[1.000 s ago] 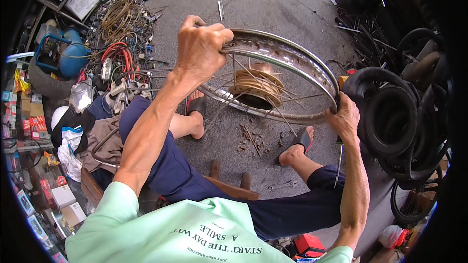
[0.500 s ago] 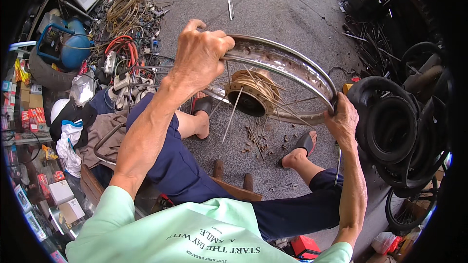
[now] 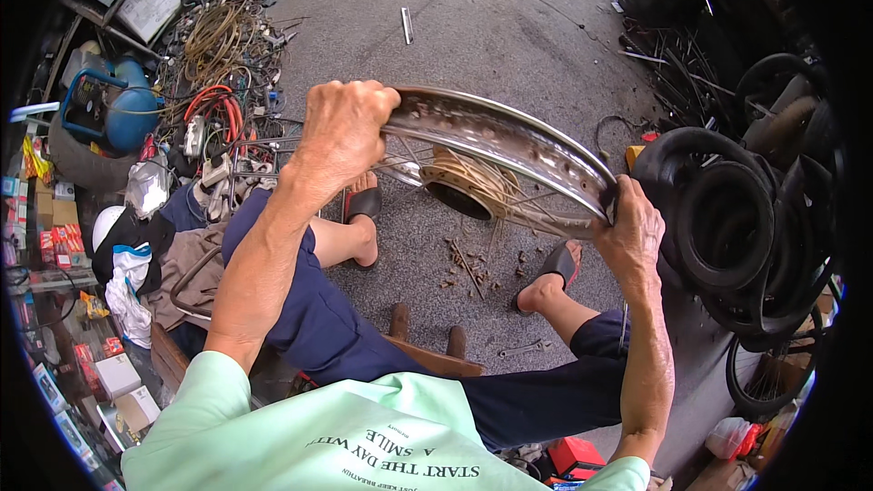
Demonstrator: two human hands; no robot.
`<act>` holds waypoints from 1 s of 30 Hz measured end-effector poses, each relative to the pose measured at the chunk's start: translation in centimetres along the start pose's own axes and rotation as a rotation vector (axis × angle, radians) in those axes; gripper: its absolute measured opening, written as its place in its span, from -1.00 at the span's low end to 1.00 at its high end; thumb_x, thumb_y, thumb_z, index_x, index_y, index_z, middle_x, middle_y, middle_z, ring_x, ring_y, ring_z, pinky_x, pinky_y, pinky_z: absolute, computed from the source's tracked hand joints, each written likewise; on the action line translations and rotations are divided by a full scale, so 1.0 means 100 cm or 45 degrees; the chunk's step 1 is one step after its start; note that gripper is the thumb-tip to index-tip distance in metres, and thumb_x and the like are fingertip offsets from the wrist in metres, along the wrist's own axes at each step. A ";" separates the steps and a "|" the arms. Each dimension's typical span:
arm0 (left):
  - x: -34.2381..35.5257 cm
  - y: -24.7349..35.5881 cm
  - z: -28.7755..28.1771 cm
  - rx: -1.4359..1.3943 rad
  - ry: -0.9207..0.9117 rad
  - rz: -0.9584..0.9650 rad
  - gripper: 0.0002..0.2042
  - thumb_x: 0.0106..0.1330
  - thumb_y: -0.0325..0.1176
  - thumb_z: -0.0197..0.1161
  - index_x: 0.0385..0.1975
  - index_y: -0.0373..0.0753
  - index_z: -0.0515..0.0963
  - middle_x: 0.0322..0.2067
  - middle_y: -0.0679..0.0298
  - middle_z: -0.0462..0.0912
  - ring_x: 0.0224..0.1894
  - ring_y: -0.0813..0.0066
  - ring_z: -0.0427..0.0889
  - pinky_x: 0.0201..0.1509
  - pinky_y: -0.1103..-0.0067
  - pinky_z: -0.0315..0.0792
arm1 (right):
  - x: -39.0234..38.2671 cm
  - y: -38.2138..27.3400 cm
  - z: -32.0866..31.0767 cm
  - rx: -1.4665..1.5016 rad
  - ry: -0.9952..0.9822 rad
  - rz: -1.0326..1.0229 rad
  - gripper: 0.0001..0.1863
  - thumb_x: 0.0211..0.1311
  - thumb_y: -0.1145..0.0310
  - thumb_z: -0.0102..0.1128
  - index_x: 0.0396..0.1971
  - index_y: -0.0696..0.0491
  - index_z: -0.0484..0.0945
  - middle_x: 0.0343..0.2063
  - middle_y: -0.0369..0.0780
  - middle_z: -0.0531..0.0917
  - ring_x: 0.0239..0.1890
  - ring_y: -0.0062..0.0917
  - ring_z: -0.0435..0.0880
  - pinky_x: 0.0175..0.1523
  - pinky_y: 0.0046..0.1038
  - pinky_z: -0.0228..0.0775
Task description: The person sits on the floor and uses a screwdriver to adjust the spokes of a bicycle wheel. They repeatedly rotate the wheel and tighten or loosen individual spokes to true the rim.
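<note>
My left hand is closed around the upper left part of a bare metal wheel rim. On the right side of the same rim, my right hand grips with its fingers bent over the edge. The rim is held tilted in the air above the floor, with no tyre on it, and its outer face looks brown and stained. Inside it sits a dull, brownish hub with thin spokes, several bunched together. Part of the rim's lower side is hidden behind the hub and spokes.
Small metal bits lie scattered on the floor between my feet, near a wrench. Black tyres are piled at right. A tangle of cables and a blue compressor stand at left, beside shelves of boxed goods.
The wheel has tipped, so its outer face shows more broadly and the hub's open end less. Both hands have shifted slightly left in view, and the left has lowered. The grip stays.
</note>
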State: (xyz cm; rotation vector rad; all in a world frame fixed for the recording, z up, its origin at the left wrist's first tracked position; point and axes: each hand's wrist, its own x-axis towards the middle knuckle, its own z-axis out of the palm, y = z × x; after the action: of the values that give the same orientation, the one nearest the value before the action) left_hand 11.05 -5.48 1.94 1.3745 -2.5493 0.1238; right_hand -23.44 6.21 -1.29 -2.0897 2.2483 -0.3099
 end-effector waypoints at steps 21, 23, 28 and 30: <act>0.014 -0.059 0.024 0.073 0.034 -0.576 -0.74 0.10 -0.44 0.35 -0.20 -0.34 0.60 -0.29 0.04 0.65 -0.22 0.14 0.70 -0.27 0.30 0.59 | 0.029 -0.050 0.006 0.072 0.009 -0.022 -0.53 -0.03 0.35 0.42 -0.15 0.18 0.43 -0.29 0.01 0.65 -0.22 -0.09 0.70 -0.11 -0.16 0.51; 0.006 -0.058 0.017 0.023 0.134 -0.752 -0.76 0.15 -0.39 0.33 -0.22 -0.37 0.60 -0.36 0.06 0.67 -0.30 0.17 0.70 -0.30 0.32 0.60 | 0.032 -0.055 0.006 0.049 0.006 -0.013 -0.55 -0.03 0.36 0.41 -0.16 0.18 0.42 -0.28 0.03 0.65 -0.23 -0.08 0.70 -0.11 -0.16 0.51; -0.021 0.023 0.046 -0.801 -0.373 -0.989 -0.51 0.17 -0.10 0.40 -0.08 -0.41 0.56 -0.18 -0.10 0.70 -0.12 0.02 0.71 0.01 0.24 0.58 | 0.037 -0.051 0.003 0.057 0.045 -0.001 -0.61 -0.01 0.42 0.34 -0.19 0.21 0.42 -0.33 0.05 0.66 -0.23 -0.06 0.70 -0.12 -0.13 0.50; -0.045 0.041 0.121 -1.357 -0.200 -0.903 -0.19 0.07 -0.04 0.51 0.22 -0.42 0.33 0.10 -0.12 0.55 0.18 0.03 0.54 0.29 0.28 0.41 | 0.037 -0.055 0.009 0.097 0.082 -0.049 -0.63 -0.02 0.44 0.32 -0.21 0.21 0.42 -0.34 0.06 0.66 -0.25 -0.03 0.69 -0.13 -0.10 0.49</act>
State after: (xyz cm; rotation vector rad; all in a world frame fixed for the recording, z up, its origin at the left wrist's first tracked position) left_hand 7.93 -1.78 -10.77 1.6287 -1.5329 -1.2709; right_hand -18.19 2.09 -0.83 -2.1156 2.1954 -0.4637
